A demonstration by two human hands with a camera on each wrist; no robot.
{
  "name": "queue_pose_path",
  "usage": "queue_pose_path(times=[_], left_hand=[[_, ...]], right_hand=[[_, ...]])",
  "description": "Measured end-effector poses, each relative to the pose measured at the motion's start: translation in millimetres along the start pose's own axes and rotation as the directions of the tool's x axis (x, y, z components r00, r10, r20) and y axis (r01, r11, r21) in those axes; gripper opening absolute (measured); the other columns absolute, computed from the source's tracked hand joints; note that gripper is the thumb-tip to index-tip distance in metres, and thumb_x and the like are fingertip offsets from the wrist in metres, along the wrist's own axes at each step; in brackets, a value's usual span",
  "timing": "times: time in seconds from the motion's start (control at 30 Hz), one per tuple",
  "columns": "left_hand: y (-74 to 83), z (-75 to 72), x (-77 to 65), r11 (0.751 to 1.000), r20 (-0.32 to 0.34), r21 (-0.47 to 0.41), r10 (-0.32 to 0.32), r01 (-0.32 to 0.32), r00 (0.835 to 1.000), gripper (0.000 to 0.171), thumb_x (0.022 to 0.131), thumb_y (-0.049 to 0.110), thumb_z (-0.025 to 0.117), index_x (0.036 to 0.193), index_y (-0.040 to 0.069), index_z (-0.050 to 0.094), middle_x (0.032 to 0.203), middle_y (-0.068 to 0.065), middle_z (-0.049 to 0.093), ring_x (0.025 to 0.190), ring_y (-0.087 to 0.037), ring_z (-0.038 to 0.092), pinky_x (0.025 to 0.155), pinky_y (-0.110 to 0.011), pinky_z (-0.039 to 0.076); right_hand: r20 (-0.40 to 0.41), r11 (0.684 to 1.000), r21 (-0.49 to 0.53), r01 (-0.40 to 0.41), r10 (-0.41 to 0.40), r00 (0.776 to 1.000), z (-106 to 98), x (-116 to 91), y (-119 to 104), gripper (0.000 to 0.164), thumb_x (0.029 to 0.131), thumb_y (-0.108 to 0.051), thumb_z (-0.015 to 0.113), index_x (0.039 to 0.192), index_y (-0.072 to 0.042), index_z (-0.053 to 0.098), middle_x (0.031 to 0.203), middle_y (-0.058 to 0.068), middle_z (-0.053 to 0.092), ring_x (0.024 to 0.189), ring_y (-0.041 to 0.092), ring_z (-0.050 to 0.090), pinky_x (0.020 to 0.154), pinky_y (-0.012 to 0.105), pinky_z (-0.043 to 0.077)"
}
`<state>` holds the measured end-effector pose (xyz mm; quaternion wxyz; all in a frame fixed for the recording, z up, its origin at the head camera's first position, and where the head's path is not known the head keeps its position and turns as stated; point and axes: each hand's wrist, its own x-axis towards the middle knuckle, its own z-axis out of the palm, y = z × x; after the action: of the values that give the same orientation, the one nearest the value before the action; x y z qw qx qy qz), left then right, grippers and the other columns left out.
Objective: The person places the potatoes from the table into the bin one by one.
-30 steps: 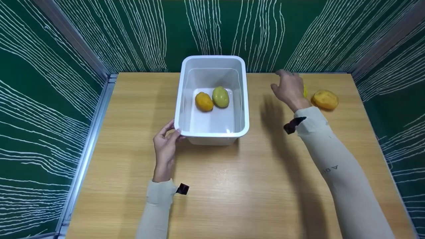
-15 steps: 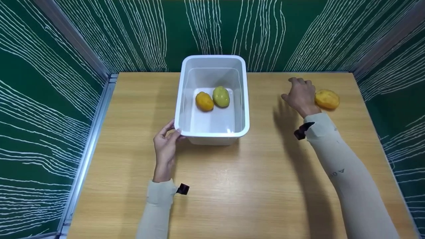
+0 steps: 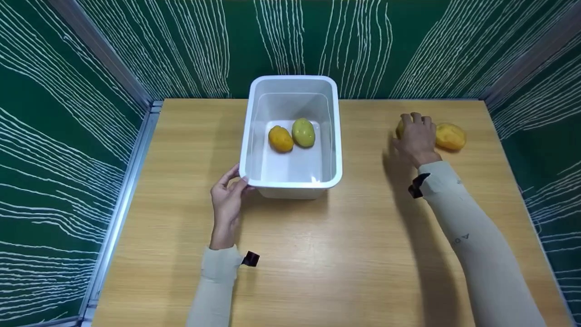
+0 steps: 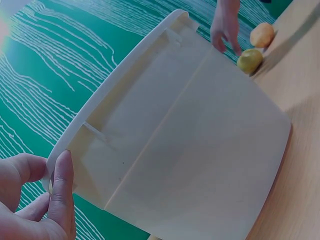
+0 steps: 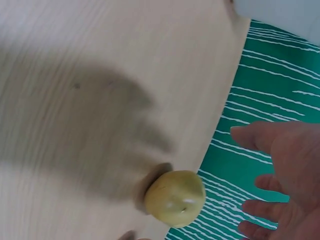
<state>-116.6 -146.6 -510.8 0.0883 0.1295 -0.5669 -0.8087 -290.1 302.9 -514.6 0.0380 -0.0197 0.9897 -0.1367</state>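
A white plastic bin (image 3: 290, 185) stands on the table with an orange-yellow mango (image 3: 280, 139) and a green mango (image 3: 303, 132) on its floor. My left hand (image 3: 226, 200) pinches the rim at the near left corner, thumb and fingers on either side of it in the left wrist view. Over at the right, my right hand (image 3: 417, 140) reaches down at a yellow-green mango (image 5: 175, 198), which it partly hides in the head view. In the right wrist view its fingers are spread and apart from that fruit. Just right of the hand lies another yellow mango (image 3: 450, 136).
The wooden table (image 3: 290, 272) ends at a green back wall (image 3: 313, 41) with white wavy lines. Similar panels rise at the left and right, with metal rails along their edges.
My right hand has moved right and slightly nearer, down toward the yellow-green mango. My left hand and the bin have stayed where they were.
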Motion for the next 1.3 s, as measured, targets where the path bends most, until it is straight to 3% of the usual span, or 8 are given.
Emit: queue_pose_path(times=[0.3, 0.77, 1.0, 1.3], left_hand=[[-0.3, 4.0, 1.0, 1.000, -0.041, -0.006, -0.011, 0.011, 0.999, 0.045, 0.095, -0.017, 0.060, 0.140, -0.015, 0.058, 0.115, -0.017, 0.056, 0.075, -0.013, 0.070, 0.074, -0.026, 0.069], [-1.5, 1.4, 1.3, 1.000, -0.046, 0.002, -0.011, 0.011, 0.999, 0.045, 0.095, -0.017, 0.060, 0.141, -0.014, 0.057, 0.116, -0.017, 0.056, 0.074, -0.012, 0.068, 0.073, -0.024, 0.068], [-2.2, -0.1, 1.2, 1.000, 0.014, 0.017, 0.010, -0.010, 1.000, 0.046, 0.097, -0.015, 0.060, 0.142, -0.014, 0.055, 0.119, -0.016, 0.054, 0.078, -0.012, 0.069, 0.075, -0.022, 0.067], [-1.4, -1.1, 0.1, 0.999, -0.034, 0.047, -0.007, 0.009, 0.999, 0.046, 0.097, -0.014, 0.061, 0.143, -0.013, 0.057, 0.118, -0.016, 0.054, 0.076, -0.012, 0.068, 0.075, -0.023, 0.067]], right_hand=[[-0.016, 0.999, -0.039, -0.003, 0.002, 1.000, 10, -3, 15, 0.074, 0.096, -0.018, 0.070, 0.157, 0.006, 0.034, 0.162, 0.036, 0.025, 0.145, 0.060, 0.025, 0.126, 0.074, 0.022], [0.020, 0.999, -0.032, -0.016, 0.016, 1.000, 13, 3, 36, 0.085, 0.097, -0.020, 0.071, 0.162, 0.008, 0.022, 0.161, 0.039, 0.022, 0.145, 0.061, 0.021, 0.127, 0.074, 0.018], [0.005, 1.000, -0.030, -0.005, 0.005, 1.000, 14, 1, 48, 0.086, 0.097, -0.022, 0.074, 0.159, 0.011, 0.024, 0.156, 0.041, 0.026, 0.141, 0.062, 0.025, 0.122, 0.074, 0.024], [0.028, 0.999, -0.027, -0.032, 0.033, 0.999, 17, 3, 52, 0.086, 0.099, -0.020, 0.069, 0.162, 0.007, 0.018, 0.158, 0.040, 0.025, 0.142, 0.062, 0.024, 0.126, 0.075, 0.019]])
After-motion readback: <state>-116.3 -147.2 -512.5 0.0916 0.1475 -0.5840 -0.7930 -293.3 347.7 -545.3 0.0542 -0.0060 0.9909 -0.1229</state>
